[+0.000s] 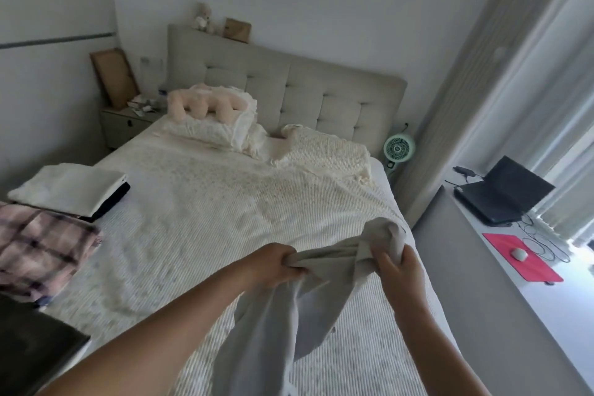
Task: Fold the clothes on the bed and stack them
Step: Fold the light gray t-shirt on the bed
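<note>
Both hands grip one pale grey garment [289, 315], and we start at the fingers: the left hand [276, 264] has its fingers curled round a bunched edge of the cloth, the right hand [397, 267] curls round another bunched part of the same edge, where a fold of cloth stands up above the knuckles. Between the two grips the edge sags a little; below them the rest of the garment hangs down in long loose folds over the near end of the bed [209, 202]. We cannot tell what kind of garment it is.

We judge the step in hand to be the opening-out of this piece, before any fold is made. The next move, as we see it, calls for spreading the hands apart to draw the edge taut, then laying the cloth flat on the bedcover, which has bare room just beyond the hands.

Along the bed's left edge lies a folded white piece [67, 188] on top of a dark one [112, 201], which we take for the stack. Nearer to us on that same edge lies a pink plaid garment [41, 244], seemingly loose. A pillow with a plush toy [205, 104] lies at the bed's head.
</note>
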